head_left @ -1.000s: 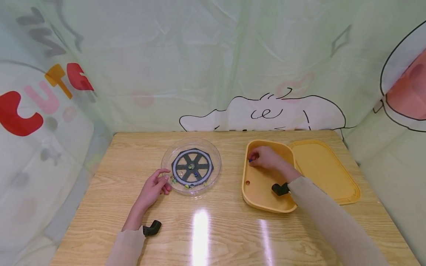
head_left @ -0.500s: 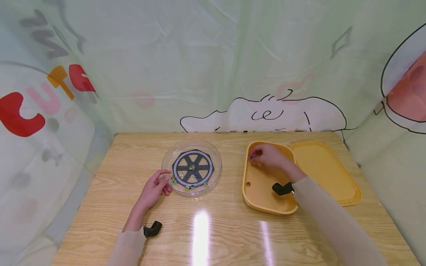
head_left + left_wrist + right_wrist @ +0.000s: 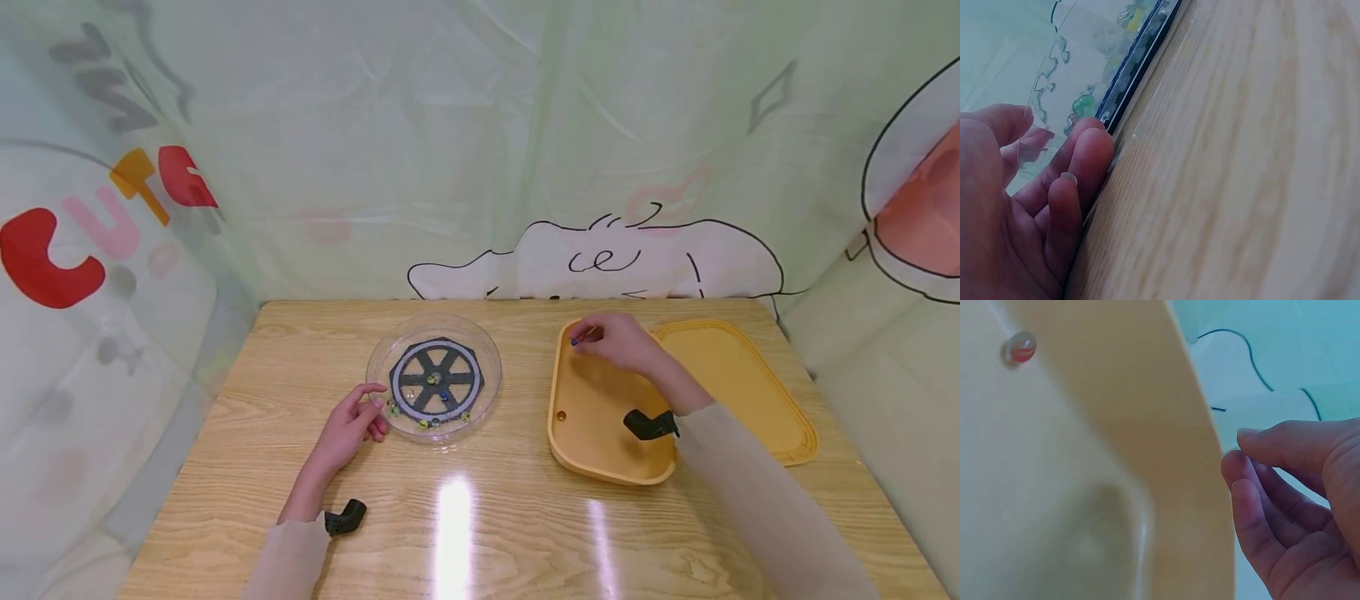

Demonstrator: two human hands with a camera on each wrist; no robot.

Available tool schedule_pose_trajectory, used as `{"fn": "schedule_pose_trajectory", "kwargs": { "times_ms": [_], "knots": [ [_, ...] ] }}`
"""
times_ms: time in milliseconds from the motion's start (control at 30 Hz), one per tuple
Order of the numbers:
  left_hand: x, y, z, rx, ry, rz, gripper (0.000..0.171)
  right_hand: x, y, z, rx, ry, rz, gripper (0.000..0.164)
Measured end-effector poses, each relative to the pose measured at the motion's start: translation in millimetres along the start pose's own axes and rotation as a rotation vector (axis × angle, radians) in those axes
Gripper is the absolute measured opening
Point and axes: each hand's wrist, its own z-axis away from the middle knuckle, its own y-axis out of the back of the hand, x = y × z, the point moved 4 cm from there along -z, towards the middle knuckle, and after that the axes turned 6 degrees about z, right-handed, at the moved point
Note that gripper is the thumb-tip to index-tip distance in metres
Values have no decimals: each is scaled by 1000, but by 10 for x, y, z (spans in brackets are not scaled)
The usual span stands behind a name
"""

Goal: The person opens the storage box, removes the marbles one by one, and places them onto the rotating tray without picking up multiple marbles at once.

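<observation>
Beside a round clear dish (image 3: 491, 354), my left hand (image 3: 348, 429) holds the near left rim with curled fingers. Several small glass marbles lie in the dish, among them a blue marble (image 3: 444, 397) and, in the left wrist view, a green marble (image 3: 1084, 104). On the right, my right hand (image 3: 618, 340) pinches a blue marble (image 3: 574, 342) at its fingertips, by the far left corner of a yellow box (image 3: 600, 450). That marble is hidden by the fingers in the right wrist view. A clear marble with a red swirl (image 3: 1022, 347) lies on the box floor.
A dark spoked wheel shape (image 3: 472, 379) shows in or beneath the clear dish. The yellow lid (image 3: 738, 383) lies right of the box, partly under its rim. A printed curtain (image 3: 465, 167) hangs behind the wooden table (image 3: 300, 342).
My right hand has risen away from the box's left wall toward its far rim with the blue marble between its fingers. The left hand stays at the dish.
</observation>
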Motion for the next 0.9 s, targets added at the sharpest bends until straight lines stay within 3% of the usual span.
{"fn": "schedule_pose_trajectory", "kwargs": {
  "times_ms": [200,467,900],
  "knots": [
    [-156,38,-68,19,2,-12,28,-167,-10,13,7,21,-31,15],
    [108,-29,49,-12,-25,11,29,-456,-168,-51,-22,72,-66,15],
    [93,-25,37,-12,-24,-6,30,-823,-560,-238,-92,126,-83,17]
  ]
}}
